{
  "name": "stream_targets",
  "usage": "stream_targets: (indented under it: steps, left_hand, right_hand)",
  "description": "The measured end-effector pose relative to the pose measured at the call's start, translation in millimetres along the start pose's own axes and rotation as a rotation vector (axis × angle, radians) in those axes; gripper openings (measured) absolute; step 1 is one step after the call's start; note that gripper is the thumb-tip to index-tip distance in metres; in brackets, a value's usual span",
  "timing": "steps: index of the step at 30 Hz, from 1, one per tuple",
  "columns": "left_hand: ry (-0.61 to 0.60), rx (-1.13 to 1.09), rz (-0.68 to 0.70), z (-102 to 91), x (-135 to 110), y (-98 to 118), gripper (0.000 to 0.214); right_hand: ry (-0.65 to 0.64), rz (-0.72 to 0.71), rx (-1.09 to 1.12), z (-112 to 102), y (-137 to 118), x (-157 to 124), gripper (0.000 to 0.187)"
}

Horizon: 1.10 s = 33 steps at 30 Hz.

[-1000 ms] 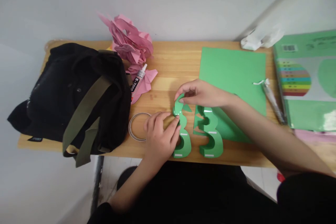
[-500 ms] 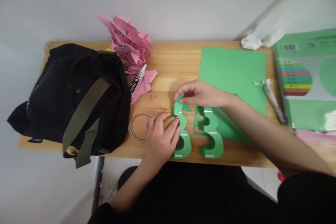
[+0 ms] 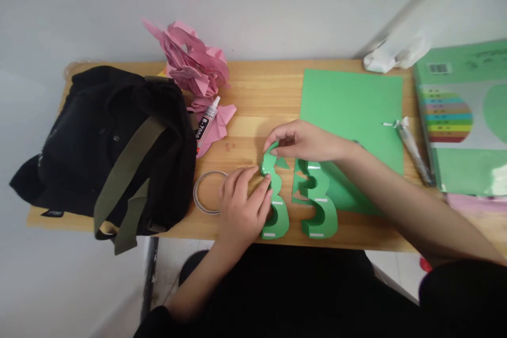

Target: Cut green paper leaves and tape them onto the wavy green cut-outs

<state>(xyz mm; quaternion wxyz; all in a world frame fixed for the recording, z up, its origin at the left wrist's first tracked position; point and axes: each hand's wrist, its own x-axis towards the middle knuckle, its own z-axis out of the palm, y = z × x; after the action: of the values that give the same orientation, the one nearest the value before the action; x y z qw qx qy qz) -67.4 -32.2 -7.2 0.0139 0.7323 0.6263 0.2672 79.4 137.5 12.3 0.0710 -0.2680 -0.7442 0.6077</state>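
Note:
A wavy green paper cutout lies near the front edge of the wooden table. My left hand rests on its left side, fingers pressing it flat at the upper part. My right hand pinches the cutout's curled top end and lifts it off the table. A second, similar green cutout lies just to the right, under my right forearm. A tape ring sits beside my left hand.
A black bag with an olive strap fills the table's left end. Pink paper scraps and a glue tube lie behind. A green sheet, a pen and a coloured-paper pack are on the right.

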Motion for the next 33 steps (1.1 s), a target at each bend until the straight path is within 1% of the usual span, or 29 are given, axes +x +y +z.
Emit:
stream_targets:
  steps: [6,14,20,33]
  left_hand:
    - [-0.002,-0.007,0.052,1.0,1.2,-0.4,0.022]
    - [0.000,0.015,0.064,2.3,0.8,-1.5,0.022]
    - [-0.026,0.032,0.069,2.3,1.4,-1.6,0.022]
    - [-0.010,0.020,0.077,3.5,0.3,-2.6,0.023]
  right_hand:
    - [-0.002,-0.009,-0.005,0.1,0.6,1.8,0.014]
    - [-0.011,0.017,-0.020,-1.0,0.8,0.7,0.014]
    - [0.009,0.012,-0.010,-1.0,1.5,1.4,0.014]
    - [0.043,0.007,0.014,2.5,2.3,1.1,0.012]
